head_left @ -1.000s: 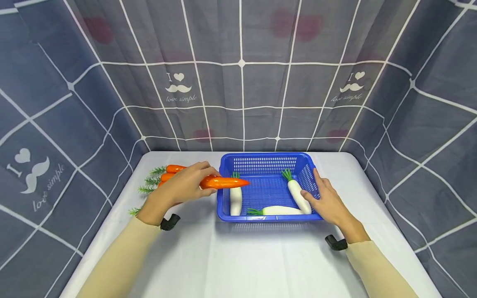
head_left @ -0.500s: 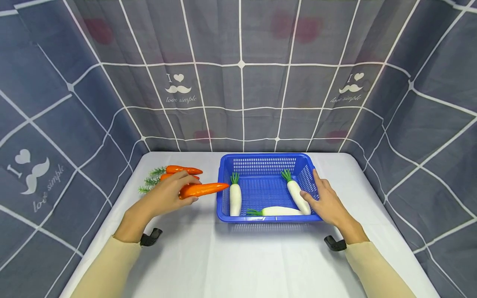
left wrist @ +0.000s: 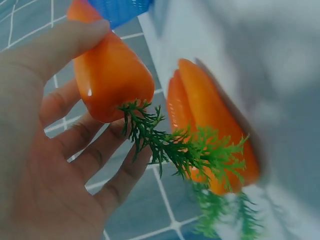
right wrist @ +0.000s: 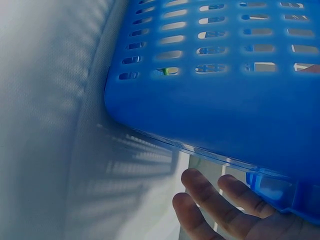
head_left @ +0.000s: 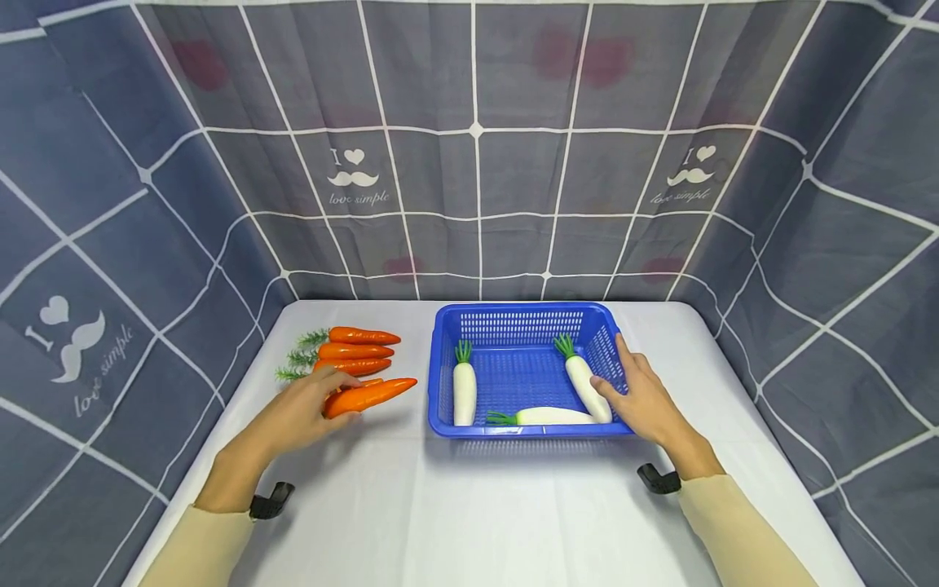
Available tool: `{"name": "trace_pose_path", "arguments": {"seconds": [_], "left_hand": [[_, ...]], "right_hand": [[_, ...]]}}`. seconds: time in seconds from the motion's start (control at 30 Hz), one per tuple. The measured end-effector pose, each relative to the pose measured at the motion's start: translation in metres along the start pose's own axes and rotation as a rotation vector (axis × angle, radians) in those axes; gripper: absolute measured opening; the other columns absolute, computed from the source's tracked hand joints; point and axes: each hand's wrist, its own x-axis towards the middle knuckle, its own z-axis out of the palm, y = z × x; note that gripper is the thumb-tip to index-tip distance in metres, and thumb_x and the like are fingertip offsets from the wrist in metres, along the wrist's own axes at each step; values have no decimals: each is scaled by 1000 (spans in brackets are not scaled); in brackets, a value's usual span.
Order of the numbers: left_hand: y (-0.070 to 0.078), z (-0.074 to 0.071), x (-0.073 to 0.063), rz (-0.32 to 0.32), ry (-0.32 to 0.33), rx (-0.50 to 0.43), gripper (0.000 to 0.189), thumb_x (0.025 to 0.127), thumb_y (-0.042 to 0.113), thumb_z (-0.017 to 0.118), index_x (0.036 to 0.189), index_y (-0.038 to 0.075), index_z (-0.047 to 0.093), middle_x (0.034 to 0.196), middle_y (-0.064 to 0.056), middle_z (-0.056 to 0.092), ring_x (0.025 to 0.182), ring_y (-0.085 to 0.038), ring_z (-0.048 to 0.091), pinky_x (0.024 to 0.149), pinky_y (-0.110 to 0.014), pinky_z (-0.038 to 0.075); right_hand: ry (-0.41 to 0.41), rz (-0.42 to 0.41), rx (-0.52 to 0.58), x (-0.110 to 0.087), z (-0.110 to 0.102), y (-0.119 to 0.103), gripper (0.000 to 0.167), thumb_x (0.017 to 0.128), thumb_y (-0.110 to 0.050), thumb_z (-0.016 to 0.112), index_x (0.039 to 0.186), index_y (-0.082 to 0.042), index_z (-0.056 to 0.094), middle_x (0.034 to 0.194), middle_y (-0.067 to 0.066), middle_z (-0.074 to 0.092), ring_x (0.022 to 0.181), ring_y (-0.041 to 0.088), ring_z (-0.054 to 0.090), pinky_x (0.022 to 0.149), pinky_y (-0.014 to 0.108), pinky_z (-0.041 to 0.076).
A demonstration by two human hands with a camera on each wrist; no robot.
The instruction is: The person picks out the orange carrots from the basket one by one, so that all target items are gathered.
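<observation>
My left hand (head_left: 308, 408) holds an orange carrot (head_left: 370, 396) between thumb and fingers, left of the blue basket (head_left: 528, 432). Its leafy green top (left wrist: 155, 137) hangs down in the left wrist view. Behind it, three carrots lie side by side, the farthest carrot (head_left: 364, 336) fully showing; another orange tip (head_left: 372, 381) peeks out behind the held one. With the thumb inside and the fingers outside, my right hand (head_left: 645, 399) holds the basket's right rim. Three white radishes lie in the basket: a left one (head_left: 464, 395), a front one (head_left: 553, 416) and a right one (head_left: 584, 383).
A white cloth (head_left: 484, 514) covers the table. Dark checked curtains (head_left: 513, 171) enclose the back and both sides. In the left wrist view, two carrots (left wrist: 210, 120) lie on the cloth beside the held one.
My left hand has drawn back leftward and toward me with the carrot, from over the basket's left edge to beside the other carrots, uncovering them. The right hand and basket stay put.
</observation>
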Motion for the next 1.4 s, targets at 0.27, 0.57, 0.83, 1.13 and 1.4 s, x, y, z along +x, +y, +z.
{"name": "trace_pose_path", "arguments": {"seconds": [0.27,0.57,0.83,1.13,1.4], "left_hand": [[-16,10,-13,-59,-32,1,45,97,28,97,135,12,82,124,-5,78,108,-24,70,97,-52,61],[-35,16,-22,-113,-48,40,54,92,35,101,135,9,81,136,-18,78,118,-39,76,103,-66,64],[-43,18,-24,-160,-53,69,59,89,37,102,135,8,81,133,-19,77,115,-41,76,98,-68,64],[-44,20,-28,-186,-35,85,52,88,30,103,129,8,81,141,-25,76,128,-51,74,100,-73,63],[-44,20,-28,-209,-34,93,50,88,26,103,127,7,80,140,-26,75,126,-50,74,98,-72,63]], "right_hand": [[5,-2,2,0,0,0,104,117,-56,62,187,-4,5,170,42,43,154,66,53,129,82,42],[14,-1,12,1,-1,1,104,118,-58,61,187,-4,4,172,42,41,155,66,52,130,83,41],[16,-1,22,1,0,0,104,117,-56,62,187,-4,5,171,42,42,156,65,51,131,82,40],[16,-4,12,0,-1,-1,103,118,-56,61,187,-3,5,171,42,42,156,65,51,131,82,40],[14,3,7,-1,1,0,104,118,-58,61,187,-5,5,170,41,43,156,64,52,131,82,40]]}}
